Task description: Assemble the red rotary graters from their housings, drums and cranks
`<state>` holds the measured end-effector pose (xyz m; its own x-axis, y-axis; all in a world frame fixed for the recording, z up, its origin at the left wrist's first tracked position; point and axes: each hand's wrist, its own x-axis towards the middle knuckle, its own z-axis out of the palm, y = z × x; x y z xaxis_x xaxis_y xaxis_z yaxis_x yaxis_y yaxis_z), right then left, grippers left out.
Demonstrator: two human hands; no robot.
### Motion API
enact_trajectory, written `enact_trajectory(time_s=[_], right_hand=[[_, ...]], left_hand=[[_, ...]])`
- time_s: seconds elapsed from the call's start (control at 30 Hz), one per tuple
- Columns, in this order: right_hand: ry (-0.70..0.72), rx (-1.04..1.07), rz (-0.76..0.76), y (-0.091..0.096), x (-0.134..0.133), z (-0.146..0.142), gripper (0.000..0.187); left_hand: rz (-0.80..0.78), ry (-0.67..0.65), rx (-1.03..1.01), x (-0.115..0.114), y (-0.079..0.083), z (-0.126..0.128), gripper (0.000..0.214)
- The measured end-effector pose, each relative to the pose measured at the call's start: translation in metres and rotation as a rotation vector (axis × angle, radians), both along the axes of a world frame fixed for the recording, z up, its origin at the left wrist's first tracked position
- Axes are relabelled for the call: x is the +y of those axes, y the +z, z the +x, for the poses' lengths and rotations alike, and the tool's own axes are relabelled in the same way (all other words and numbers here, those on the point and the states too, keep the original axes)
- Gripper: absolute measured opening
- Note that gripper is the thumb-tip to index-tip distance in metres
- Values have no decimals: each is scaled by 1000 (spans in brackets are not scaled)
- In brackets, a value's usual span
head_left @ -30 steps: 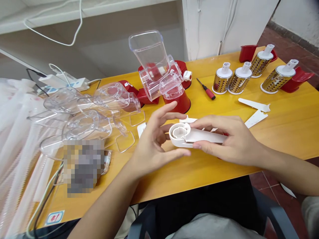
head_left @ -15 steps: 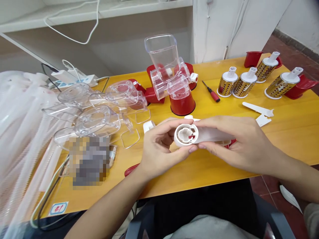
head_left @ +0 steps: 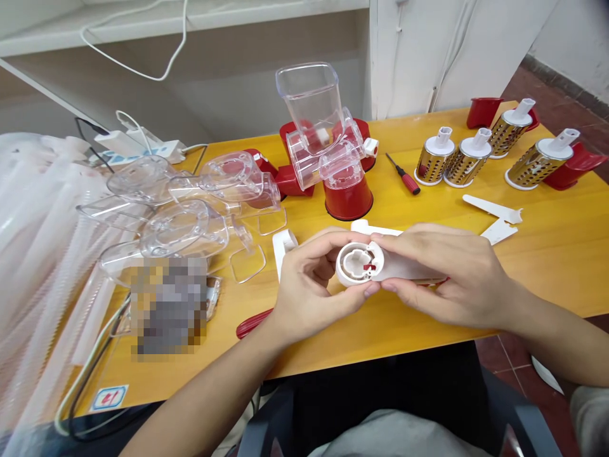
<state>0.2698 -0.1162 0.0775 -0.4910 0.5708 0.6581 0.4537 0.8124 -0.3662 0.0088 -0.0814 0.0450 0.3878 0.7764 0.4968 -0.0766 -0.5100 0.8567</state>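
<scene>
Between both hands is a white plastic crank handle (head_left: 404,269), its round hollow socket end tilted up toward me. A small red piece shows inside the socket. My left hand (head_left: 311,285) pinches the socket rim with thumb and fingers. My right hand (head_left: 457,273) grips the arm close to the socket and hides most of it. Behind the hands lie another white handle part (head_left: 375,229) and a white handle end (head_left: 284,244). A red grip (head_left: 253,322) lies by my left wrist.
Clear grater housings (head_left: 185,228) crowd the left, beside plastic bags (head_left: 38,254). A clear hopper (head_left: 309,108) stands on a red base (head_left: 349,197) at the back. To the right are a screwdriver (head_left: 410,183), several grater drums (head_left: 469,162) and white flat pieces (head_left: 495,209).
The hands and the crank handle have shifted slightly down and to the right. The socket has turned a little, and its red piece shows more plainly.
</scene>
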Motion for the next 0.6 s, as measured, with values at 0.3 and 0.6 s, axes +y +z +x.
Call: enact_trajectory(time_s=[0.3,0.6], right_hand=[[0,15,14,-5,3,0,41],[-27,-13,53,-8,4,1,46]], left_hand=[[-62,-2,-28,-1,1,0,55],[-135,5,-46,-4,2,3,54]])
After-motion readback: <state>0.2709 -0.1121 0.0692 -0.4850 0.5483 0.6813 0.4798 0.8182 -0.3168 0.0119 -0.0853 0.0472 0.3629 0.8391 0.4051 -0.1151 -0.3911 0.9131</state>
